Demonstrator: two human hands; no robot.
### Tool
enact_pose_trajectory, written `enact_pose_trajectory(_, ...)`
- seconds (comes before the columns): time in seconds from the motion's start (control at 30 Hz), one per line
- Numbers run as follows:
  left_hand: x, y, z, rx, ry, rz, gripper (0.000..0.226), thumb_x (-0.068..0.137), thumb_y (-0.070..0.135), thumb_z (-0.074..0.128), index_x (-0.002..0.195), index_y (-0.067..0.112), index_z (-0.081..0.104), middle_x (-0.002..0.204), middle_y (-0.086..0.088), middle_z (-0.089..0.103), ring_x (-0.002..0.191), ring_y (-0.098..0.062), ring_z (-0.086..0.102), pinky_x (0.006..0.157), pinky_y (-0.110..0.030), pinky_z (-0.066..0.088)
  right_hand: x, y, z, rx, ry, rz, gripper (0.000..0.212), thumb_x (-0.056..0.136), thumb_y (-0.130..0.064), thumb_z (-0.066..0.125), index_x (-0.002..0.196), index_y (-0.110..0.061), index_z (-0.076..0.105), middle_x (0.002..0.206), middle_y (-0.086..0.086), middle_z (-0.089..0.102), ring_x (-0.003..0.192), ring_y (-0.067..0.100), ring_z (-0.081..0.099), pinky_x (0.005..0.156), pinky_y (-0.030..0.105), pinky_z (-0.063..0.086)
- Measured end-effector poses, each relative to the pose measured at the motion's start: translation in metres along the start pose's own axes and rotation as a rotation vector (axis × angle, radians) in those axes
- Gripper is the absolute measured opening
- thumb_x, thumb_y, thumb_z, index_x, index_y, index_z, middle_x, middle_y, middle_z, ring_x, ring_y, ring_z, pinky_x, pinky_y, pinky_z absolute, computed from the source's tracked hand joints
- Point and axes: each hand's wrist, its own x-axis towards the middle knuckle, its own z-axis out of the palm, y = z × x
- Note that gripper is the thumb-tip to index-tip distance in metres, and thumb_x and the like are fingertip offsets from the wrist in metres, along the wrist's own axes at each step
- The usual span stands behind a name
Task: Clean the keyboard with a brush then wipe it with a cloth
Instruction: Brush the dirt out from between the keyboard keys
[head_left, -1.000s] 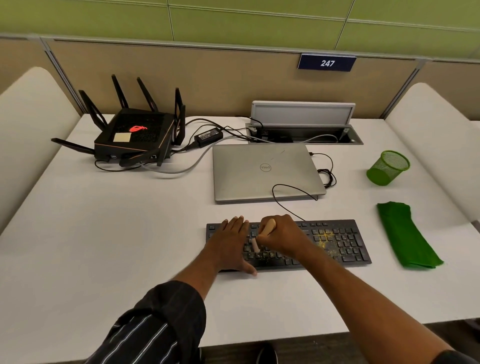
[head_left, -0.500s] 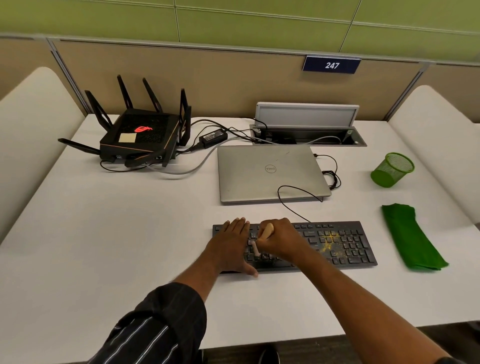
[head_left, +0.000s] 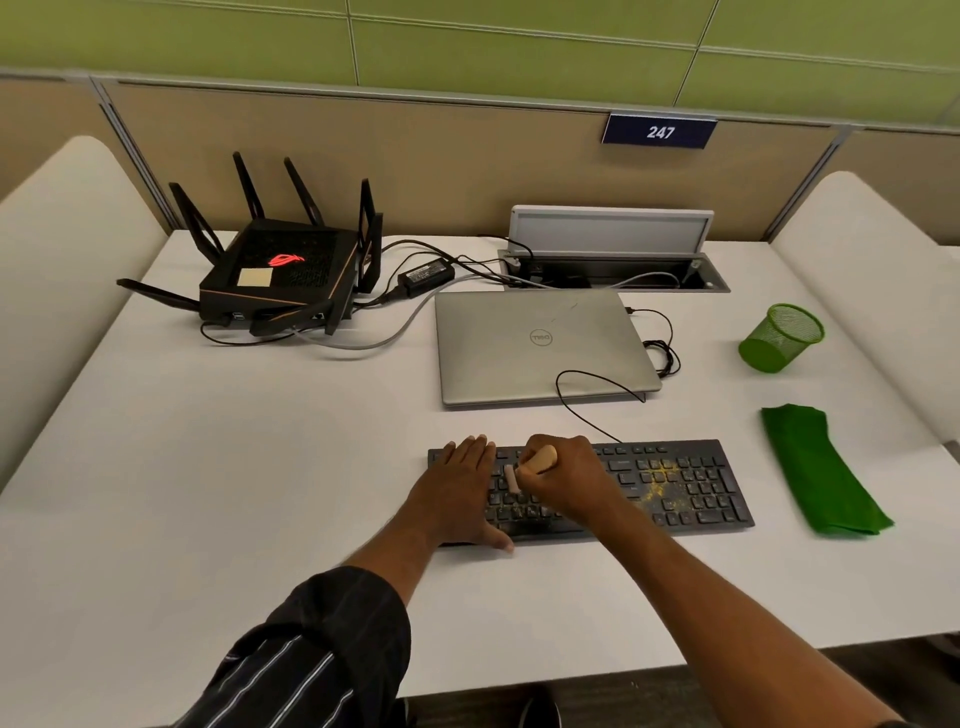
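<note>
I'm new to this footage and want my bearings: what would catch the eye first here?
The two hands at near centre: the left hand lies flat on the left end of the keyboard while the right hand grips a brush over the keys. Next, yellow dust on the keyboard's right part and the bright green cloth lying to its right. Far left stands a black router with a glowing red logo.

Of the wooden-handled brush (head_left: 543, 458), the shaft is concealed inside the right hand (head_left: 569, 480); only the butt and pale bristles show. On the black flat plastic keyboard (head_left: 675, 488), keys under that grip and under the left hand (head_left: 457, 493) beside it are hidden, and the key legends are illegible. The dark striped sleeve (head_left: 311, 654) is cut off by the bottom edge.
</note>
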Motion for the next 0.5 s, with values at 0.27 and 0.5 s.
enact_pose_trajectory(0.27, -0.0009, -0.0034, 0.0016, -0.007, -0.009, -0.007, 0.138, 0.07, 0.086, 0.063, 0.161, 0.006, -0.005, 0.17, -0.012, -0.004, 0.157, -0.027, -0.005, 0.127, -0.043, -0.002, 0.0022, 0.0, 0.0002, -0.02, -0.034, 0.024, 0.007, 0.083, -0.016, 0.069, 0.077, -0.014, 0.066, 0.066, -0.003, 0.065, 0.055, 0.003, 0.053, 0.051, 0.015, 0.043)
enact_pose_trajectory(0.5, -0.0015, -0.0067, 0.003, -0.01, -0.014, -0.016, 0.14, 0.069, 0.087, 0.063, 0.161, 0.007, -0.004, 0.17, -0.012, -0.003, 0.157, -0.028, -0.004, 0.127, -0.047, 0.002, -0.0004, -0.0024, 0.0057, 0.027, 0.023, 0.015, 0.009, 0.087, -0.021, 0.069, 0.08, -0.016, 0.067, 0.069, -0.004, 0.066, 0.058, 0.003, 0.056, 0.053, 0.016, 0.042)
